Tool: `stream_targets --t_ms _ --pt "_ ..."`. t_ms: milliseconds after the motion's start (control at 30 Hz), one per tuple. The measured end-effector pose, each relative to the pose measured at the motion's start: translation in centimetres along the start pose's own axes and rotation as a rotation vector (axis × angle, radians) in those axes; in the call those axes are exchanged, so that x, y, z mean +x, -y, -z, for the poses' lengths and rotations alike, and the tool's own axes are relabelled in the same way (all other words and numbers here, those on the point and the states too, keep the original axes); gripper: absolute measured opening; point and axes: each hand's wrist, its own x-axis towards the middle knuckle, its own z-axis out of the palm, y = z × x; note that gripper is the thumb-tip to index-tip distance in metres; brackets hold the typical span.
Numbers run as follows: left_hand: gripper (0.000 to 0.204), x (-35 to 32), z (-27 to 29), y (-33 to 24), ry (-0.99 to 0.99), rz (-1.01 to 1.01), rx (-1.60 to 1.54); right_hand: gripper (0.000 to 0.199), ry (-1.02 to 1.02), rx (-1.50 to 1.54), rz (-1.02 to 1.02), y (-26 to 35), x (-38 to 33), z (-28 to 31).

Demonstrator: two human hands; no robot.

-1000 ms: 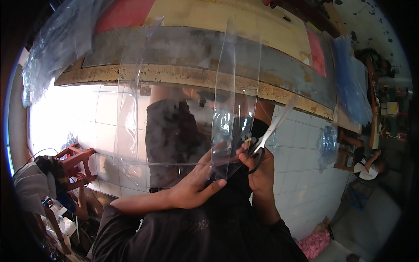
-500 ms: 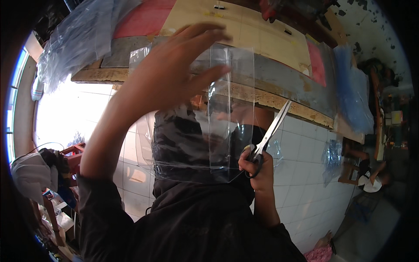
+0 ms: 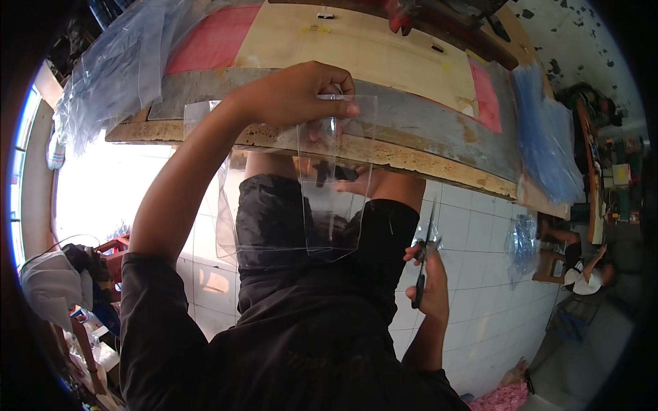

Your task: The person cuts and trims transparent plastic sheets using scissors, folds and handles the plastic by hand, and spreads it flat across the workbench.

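Observation:
My left hand (image 3: 301,94) pinches the top edge of a clear plastic sheet (image 3: 332,222) between thumb and fingers. The sheet is creased into long panels and hangs over the table edge, down in front of my lap; my black shorts show through it. To the right of my lap, apart from the plastic, my right hand (image 3: 434,281) is closed around a pair of scissors (image 3: 430,229) with black handles. The narrow metal blades point up toward the table edge and are seen nearly edge-on, so their opening is hard to judge.
Ahead lies a worktable (image 3: 439,147) with a worn wooden edge, a cream board (image 3: 370,48) and red patches on top. Clear plastic sheets (image 3: 120,75) are heaped at its left end, bluish ones (image 3: 548,144) at its right. Another person (image 3: 586,274) sits far right.
My left hand has closed on the sheet's top edge after being spread above it. The scissors and right hand have shifted slightly right and down, and the blades have turned edge-on.

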Motion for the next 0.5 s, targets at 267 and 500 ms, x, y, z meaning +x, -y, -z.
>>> stream_targets --t_ms 267,500 --pt "0.034 -1.1 0.7 -0.7 -0.021 -0.093 -0.035 0.073 0.309 -0.193 -0.068 1.2 0.8 -0.7" --pt "0.033 -1.3 0.9 0.2 0.013 -0.088 -0.172 0.068 0.284 -0.269 -0.111 1.9 2.0 -1.3"
